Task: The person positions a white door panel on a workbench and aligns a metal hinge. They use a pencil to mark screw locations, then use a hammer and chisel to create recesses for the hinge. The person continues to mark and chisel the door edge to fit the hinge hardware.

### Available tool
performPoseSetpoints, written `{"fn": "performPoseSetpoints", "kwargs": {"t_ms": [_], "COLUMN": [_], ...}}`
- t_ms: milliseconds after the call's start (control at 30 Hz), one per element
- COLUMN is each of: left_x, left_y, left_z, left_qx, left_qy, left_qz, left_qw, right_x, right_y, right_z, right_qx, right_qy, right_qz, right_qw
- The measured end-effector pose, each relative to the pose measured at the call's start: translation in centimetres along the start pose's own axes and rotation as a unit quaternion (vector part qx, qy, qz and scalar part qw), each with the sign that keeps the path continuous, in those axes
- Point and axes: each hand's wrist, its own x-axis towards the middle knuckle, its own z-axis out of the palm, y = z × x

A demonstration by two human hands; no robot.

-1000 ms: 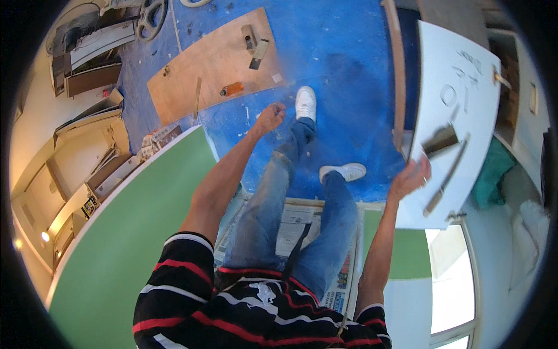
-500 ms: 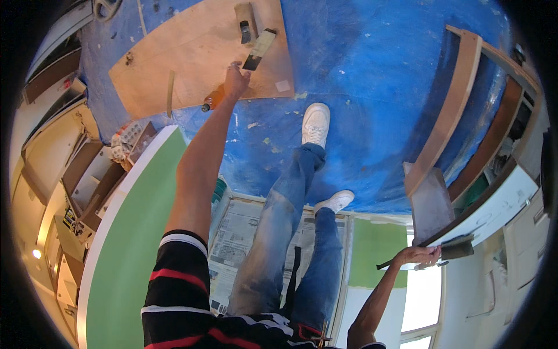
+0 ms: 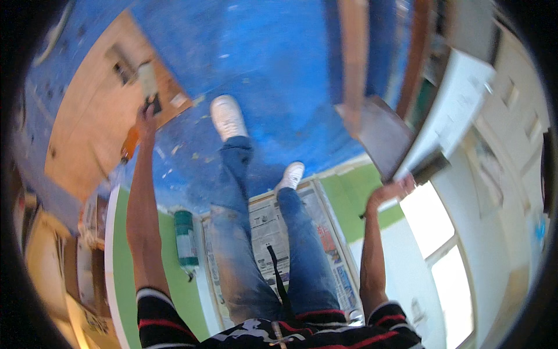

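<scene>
Out at the left, my left hand (image 3: 146, 120) is closed round the dark end of a broad scraper (image 3: 147, 81) with a pale, flat face, held above a wooden board. On the right, my right hand (image 3: 398, 188) grips another wide, dark scraper (image 3: 431, 166) whose flat end points away to the right. Motion blurs both hands, so the exact finger positions are unclear. An orange bottle (image 3: 129, 143) lies beside my left wrist. On the board, just past the left scraper, rests a blurred block-shaped tool (image 3: 119, 64).
The wooden board (image 3: 78, 128) lies on blue floor sheeting (image 3: 270, 70). Newspaper (image 3: 264, 232) spreads around my legs. A green cylinder (image 3: 185, 235) is at the left, by a green panel (image 3: 131, 250). Brown frame pieces (image 3: 354, 52) and a white panel (image 3: 450, 110) stand right.
The view has swung, so the board and bottle now sit further left and the right-hand panels nearer the middle. Both scrapers stay in my hands. The green cylinder shows more fully.
</scene>
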Motion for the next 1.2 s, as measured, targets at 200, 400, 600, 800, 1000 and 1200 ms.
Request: {"fn": "performPoseSetpoints", "kwargs": {"t_ms": [200, 400, 600, 800, 1000, 1200], "left_x": [-15.3, -29.8, -44.5, -58.7, -71.7, -74.9], "left_y": [11.0, 19.4, 29.6, 36.5, 41.4, 44.7], "left_z": [-2.3, -1.4, 0.4, 5.6, 14.3, 19.5], "left_qx": [-0.203, -0.192, -0.061, -0.042, 0.049, -0.04], "left_qy": [-0.234, -0.352, -0.365, -0.474, -0.59, -0.627], "left_qz": [-0.009, -0.052, 0.055, 0.059, 0.052, 0.007], "left_qw": [0.951, 0.914, 0.928, 0.877, 0.804, 0.778], "right_x": [0.0, 0.9, 3.1, -2.7, -6.7, -6.4], "right_y": [-0.4, -1.8, 0.7, 11.9, 24.6, 33.1], "right_z": [1.0, -1.2, -8.3, -20.3, -23.2, -22.1], "right_qx": [0.019, 0.074, 0.43, 0.483, 0.389, 0.403], "right_qy": [0.005, -0.018, -0.134, -0.272, -0.412, -0.407], "right_qz": [-0.03, -0.005, 0.029, -0.336, -0.328, -0.145], "right_qw": [0.999, 0.997, 0.893, 0.762, 0.756, 0.807]}}
